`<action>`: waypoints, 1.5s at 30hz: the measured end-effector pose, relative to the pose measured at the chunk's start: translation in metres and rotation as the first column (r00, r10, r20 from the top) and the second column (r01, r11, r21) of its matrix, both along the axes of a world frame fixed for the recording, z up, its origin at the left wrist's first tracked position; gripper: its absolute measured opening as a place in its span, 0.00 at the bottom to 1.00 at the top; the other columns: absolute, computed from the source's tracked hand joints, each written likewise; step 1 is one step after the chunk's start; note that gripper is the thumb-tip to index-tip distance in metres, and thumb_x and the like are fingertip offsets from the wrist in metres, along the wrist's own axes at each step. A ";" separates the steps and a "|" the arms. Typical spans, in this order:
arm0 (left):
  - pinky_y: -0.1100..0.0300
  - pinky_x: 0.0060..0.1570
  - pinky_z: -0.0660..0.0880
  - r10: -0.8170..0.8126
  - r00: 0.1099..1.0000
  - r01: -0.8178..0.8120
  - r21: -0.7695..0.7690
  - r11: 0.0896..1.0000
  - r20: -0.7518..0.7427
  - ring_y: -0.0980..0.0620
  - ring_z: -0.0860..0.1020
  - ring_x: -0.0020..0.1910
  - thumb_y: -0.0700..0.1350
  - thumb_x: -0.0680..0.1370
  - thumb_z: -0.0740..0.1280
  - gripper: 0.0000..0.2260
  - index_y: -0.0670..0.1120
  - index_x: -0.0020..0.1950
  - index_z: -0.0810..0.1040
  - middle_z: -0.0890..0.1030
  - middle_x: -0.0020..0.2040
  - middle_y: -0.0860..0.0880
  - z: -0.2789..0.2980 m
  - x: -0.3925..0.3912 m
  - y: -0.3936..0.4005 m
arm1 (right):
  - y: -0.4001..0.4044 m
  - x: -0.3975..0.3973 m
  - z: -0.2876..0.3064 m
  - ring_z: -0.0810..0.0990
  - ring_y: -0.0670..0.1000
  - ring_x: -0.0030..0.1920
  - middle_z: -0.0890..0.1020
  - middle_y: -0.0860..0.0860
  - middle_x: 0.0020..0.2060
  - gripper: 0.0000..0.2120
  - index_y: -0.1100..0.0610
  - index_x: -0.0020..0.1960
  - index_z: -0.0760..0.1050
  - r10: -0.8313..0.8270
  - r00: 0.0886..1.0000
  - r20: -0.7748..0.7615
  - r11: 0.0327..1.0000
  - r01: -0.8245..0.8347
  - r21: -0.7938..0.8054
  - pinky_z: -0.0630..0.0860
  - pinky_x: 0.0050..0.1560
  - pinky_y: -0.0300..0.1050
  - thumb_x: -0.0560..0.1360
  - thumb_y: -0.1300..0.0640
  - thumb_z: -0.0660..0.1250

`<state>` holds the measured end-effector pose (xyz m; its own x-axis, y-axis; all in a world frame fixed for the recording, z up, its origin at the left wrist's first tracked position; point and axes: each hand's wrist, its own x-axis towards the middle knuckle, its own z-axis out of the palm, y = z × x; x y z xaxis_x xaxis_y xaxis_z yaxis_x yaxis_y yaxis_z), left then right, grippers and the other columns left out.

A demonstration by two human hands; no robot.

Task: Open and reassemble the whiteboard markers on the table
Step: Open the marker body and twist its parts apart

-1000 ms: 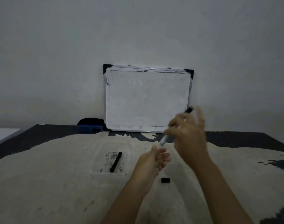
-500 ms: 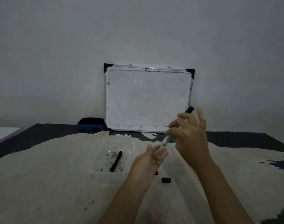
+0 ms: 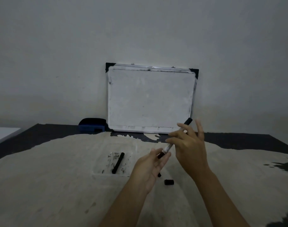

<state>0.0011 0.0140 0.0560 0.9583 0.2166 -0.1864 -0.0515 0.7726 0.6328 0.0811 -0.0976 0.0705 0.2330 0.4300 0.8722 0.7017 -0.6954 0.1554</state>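
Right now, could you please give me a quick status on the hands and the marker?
Right hand holding marker mid-air. Left hand at its lower end. Loose cap on table; another marker in clear tray. Nothing blocking.

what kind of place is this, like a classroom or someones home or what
Hard to say; probably a plain room at home or a small workspace. A small whiteboard leans on a bare wall, beside a blue eraser, on a worn table.
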 end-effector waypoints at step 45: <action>0.80 0.44 0.70 0.147 0.959 -0.269 0.939 0.217 0.241 0.64 0.76 0.49 0.53 0.75 0.65 0.16 0.52 0.61 0.76 0.80 0.54 0.56 0.034 -0.022 0.051 | 0.005 -0.025 0.045 0.83 0.49 0.41 0.85 0.55 0.40 0.13 0.61 0.47 0.82 0.753 0.117 -0.647 0.654 -0.033 0.755 0.80 0.42 0.35 0.63 0.59 0.75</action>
<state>-0.0206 0.0647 0.0902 0.8453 0.3677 0.3876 -0.2027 -0.4506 0.8694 0.0562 -0.0925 0.1151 0.8787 0.3985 0.2628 0.2596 0.0630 -0.9637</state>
